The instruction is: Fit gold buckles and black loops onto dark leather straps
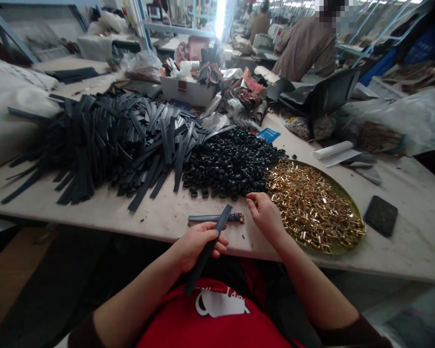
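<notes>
My left hand (199, 244) is closed around a dark leather strap (223, 218), which slants from near my lap up over the table edge. Behind it on the table lies a strap with a gold-coloured buckle (241, 217) at its right end. My right hand (264, 212) is at the front edge of a heap of small black loops (228, 162), its thumb and fingertips drawn together. Whatever may be between those fingertips is too small to tell. Just right of that hand, gold-coloured buckles (311, 203) fill a round tray (357, 212).
A big pile of dark straps (105, 140) covers the table's left side. A black phone (380, 215) lies at the right. Farther back are a white box (188, 92) with scraps, a blue packet (268, 135) and plastic bags. Another person (300, 46) leans over beyond the table.
</notes>
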The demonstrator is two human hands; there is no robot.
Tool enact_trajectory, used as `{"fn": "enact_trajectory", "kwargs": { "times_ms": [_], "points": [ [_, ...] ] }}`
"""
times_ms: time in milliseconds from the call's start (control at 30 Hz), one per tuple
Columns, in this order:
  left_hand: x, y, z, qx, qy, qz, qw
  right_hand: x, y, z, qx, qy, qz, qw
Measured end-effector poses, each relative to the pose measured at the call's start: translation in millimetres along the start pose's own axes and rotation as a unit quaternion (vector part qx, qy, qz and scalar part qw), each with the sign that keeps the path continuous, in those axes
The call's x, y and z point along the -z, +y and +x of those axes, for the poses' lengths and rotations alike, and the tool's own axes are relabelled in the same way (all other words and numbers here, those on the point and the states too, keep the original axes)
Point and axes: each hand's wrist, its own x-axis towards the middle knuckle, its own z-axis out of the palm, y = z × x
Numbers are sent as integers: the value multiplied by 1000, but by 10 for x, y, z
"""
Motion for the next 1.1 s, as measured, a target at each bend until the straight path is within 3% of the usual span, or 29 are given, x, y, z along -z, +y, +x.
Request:
{"fn": "enact_trajectory", "kwargs": {
  "times_ms": [67,167,333,500,633,733,800,900,967,1100],
  "points": [
    [0,15,58,10,8,-11,1000,47,151,91,29,8,-162,986],
    [2,41,116,17,12,-22,1000,51,249,164,43,-25,-256,965],
    [-14,105,150,-9,11,-38,999,58,271,174,52,-47,-241,968],
    [-69,125,154,-27,23,21,999,121,274,170,52,-68,-243,966],
    [-77,101,126,-66,0,87,994,156,240,163,56,-33,-152,986],
    [-86,97,96,-98,-4,125,987,184,167,123,-14,-9,81,997],
    [-114,101,87,-109,-3,146,983,192,77,74,-98,-41,289,952],
    [-175,99,91,-146,3,201,969,179,-99,-22,-190,-89,509,835],
    [-207,87,92,-186,20,254,949,161,-215,-88,-223,-97,578,779],
    [-224,58,55,-252,78,359,895,139,-375,-200,-258,-102,651,706]
  ]
}}
